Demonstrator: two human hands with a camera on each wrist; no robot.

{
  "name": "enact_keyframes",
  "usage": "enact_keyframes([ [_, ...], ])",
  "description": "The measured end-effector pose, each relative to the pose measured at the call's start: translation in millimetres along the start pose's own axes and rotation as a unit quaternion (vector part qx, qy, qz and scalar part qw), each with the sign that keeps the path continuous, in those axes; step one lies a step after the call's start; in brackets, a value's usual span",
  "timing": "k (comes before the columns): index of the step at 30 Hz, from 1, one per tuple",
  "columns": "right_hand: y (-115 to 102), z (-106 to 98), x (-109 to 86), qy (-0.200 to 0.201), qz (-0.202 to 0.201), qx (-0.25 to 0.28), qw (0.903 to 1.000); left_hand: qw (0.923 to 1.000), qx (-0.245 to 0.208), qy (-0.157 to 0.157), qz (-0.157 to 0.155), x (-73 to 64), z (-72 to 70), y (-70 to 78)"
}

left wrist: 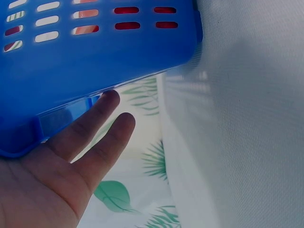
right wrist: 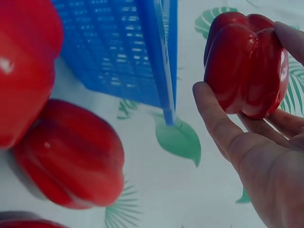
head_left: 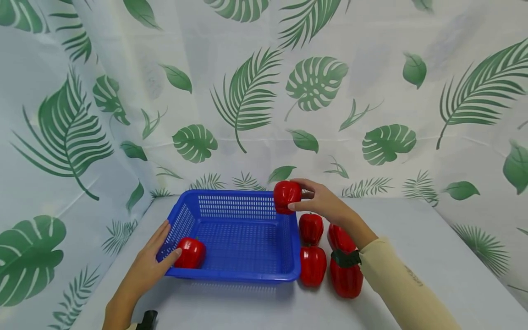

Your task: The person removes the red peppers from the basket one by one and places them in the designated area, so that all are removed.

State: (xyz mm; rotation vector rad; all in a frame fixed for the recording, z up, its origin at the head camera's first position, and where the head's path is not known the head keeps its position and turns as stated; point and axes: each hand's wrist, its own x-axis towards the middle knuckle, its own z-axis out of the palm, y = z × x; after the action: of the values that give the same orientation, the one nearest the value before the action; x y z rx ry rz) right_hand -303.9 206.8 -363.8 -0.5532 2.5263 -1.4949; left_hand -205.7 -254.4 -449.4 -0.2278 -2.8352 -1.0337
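Observation:
My right hand (head_left: 323,201) holds a shiny red bell pepper (head_left: 287,197) above the far right corner of a blue plastic basket (head_left: 235,276). In the right wrist view, its thumb and fingers curl round that held pepper (right wrist: 244,66). My left hand (head_left: 150,261) rests at the basket's left rim, fingers straight and spread, the thumb reaching over the edge. Close by that thumb, another red bell pepper (head_left: 191,253) lies in the near left corner of the basket. From the left wrist, the straight fingers (left wrist: 107,147) show beside the blue rim.
Several more red bell peppers stand right of the basket, among them a near one (head_left: 312,266) and a far one (head_left: 311,228). My right forearm partly covers the outer ones. A leaf-patterned curtain (head_left: 264,105) hangs behind the white table (head_left: 412,238).

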Motion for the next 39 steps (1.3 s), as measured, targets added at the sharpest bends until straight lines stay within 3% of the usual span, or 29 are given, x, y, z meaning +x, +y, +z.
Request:
enact_keyframes([
  [17,19,-32,-29.5,0.034,0.008,-0.024,0.9991,1.0000,0.003,-0.006,-0.004,-0.3,-0.2,1.5],
  [39,48,-64,-63.4,0.056,0.036,-0.012,0.9977,0.9999,0.004,-0.007,-0.009,0.0,0.6,2.0],
])
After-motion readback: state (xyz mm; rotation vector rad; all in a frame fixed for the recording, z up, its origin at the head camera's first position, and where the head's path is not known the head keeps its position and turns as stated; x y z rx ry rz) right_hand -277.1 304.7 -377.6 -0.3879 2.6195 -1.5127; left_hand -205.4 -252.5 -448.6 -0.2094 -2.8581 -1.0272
